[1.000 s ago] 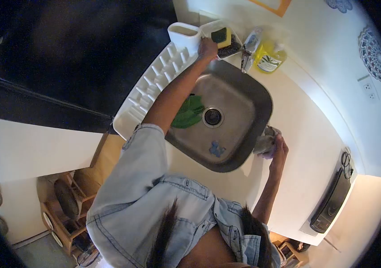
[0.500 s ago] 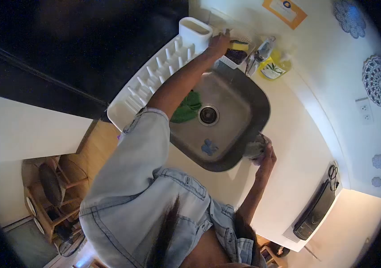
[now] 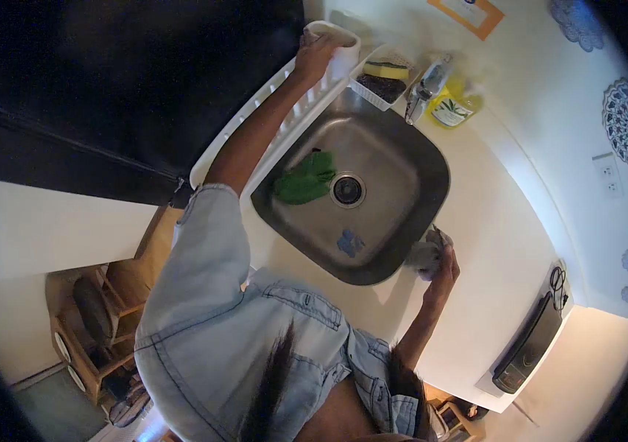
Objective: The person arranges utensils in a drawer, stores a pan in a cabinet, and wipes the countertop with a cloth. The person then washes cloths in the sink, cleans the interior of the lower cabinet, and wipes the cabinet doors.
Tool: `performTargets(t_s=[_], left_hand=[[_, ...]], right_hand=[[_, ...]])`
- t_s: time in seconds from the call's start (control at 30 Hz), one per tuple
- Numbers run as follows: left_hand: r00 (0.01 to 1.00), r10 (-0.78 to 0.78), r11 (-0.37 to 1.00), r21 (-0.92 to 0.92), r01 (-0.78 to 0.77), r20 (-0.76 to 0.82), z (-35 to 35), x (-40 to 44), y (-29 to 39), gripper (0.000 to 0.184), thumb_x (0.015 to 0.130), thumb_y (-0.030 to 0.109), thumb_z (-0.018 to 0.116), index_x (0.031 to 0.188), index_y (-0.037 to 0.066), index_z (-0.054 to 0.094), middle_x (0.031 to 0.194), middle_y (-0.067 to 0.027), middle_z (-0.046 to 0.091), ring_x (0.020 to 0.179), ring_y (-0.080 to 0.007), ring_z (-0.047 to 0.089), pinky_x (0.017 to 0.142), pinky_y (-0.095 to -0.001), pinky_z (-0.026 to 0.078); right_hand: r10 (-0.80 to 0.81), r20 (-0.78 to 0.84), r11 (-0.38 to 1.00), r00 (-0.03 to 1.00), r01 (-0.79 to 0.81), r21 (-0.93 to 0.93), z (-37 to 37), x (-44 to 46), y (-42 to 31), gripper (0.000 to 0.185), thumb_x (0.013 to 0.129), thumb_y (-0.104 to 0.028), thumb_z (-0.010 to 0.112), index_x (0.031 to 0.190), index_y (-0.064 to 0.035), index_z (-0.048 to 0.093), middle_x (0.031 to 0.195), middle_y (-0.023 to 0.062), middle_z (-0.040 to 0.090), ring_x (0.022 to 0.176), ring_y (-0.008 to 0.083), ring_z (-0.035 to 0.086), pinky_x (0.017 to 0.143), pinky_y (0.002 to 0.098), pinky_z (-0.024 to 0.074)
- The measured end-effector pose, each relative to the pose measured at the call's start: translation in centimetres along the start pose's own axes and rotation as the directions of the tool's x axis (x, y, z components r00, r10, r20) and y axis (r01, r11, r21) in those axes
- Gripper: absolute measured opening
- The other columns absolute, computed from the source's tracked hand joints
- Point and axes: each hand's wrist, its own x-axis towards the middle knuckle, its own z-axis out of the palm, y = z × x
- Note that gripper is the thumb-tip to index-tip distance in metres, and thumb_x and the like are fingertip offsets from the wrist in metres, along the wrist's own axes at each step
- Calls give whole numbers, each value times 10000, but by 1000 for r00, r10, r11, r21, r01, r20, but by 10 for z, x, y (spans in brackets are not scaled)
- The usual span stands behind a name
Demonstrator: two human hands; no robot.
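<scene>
White dish rack (image 3: 301, 112) along L side of sink (image 3: 410, 177), partly hidden by L arm (image 3: 259, 131) crossing over it; white holder (image 3: 345, 60) at rack's far end; in sink, green cloth (image 3: 305, 179) L of drain (image 3: 348, 190), small blue item (image 3: 350, 242) toward near edge; caddy (image 3: 370, 96) w/ yellow sponge (image 3: 386, 70) just beside holder, then faucet (image 3: 426, 88), yellow soap btl (image 3: 454, 109); black device (image 3: 531, 346) far R on counter (image 3: 491, 250); L hand (image 3: 316, 57) at holder's rim, fingers bent, can't tell if gripping; R hand (image 3: 443, 272) curled round grey item (image 3: 423, 256), too blurry to ID, by sink's R edge, can't tell if resting on counter or just above.
</scene>
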Motion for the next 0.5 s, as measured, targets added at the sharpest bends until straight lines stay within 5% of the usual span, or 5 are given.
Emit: performTargets(t_s=[0.07, 0.27, 0.37, 0.43, 0.5], left_hand=[[997, 63, 991, -112, -68, -50, 10, 24, 10, 486, 677, 44, 632, 1138, 157, 527, 1176, -107, 519, 1072, -336, 476, 947, -449, 342], [988, 121, 992, -47, -117, 93, 28, 66, 12, 542, 688, 85, 613, 1206, 76, 454, 1215, -180, 465, 1121, -359, 436, 980, -464, 290], [1000, -1, 925, 379, 1, 0, 9, 41, 34, 637, 690, 143, 632, 1263, 35, 377, 1308, -217, 336, 1211, -409, 302, 990, -510, 247], [960, -280, 958, 60, 280, -6, -13, -5, 72, 739, 702, 220, 648, 1312, 13, 286, 1381, -215, 196, 1256, -440, 175, 997, -555, 191], [906, -336, 942, 100, 321, 259, -57, -73, 116, 714, 727, 232, 610, 1314, 11, 270, 1389, -207, 169, 1258, -440, 183, 968, -594, 209]], right_hand=[[12, 2, 1000, 1000, -12, 6, 3, 0, -4, 432, 869, -352, 487, 1079, 18, 566, 1001, 105, 604, 912, 186, 570, 828, 323, 436], [7, -34, 1000, 999, -6, 19, -1, -6, -4, 445, 863, -360, 497, 1093, 16, 559, 1012, 105, 601, 934, 185, 562, 836, 326, 433], [15, -50, 1000, 999, -14, 7, 2, -9, -2, 450, 864, -363, 495, 1095, 18, 556, 1022, 104, 598, 943, 186, 558, 842, 325, 430], [22, -64, 1000, 998, -22, 5, 1, -11, -2, 448, 866, -360, 491, 1093, 20, 556, 1025, 103, 597, 945, 187, 557, 844, 324, 427], [24, -61, 999, 998, -22, 25, -4, -11, 4, 441, 870, -353, 485, 1090, 22, 557, 1026, 103, 595, 943, 188, 557, 844, 321, 426]])
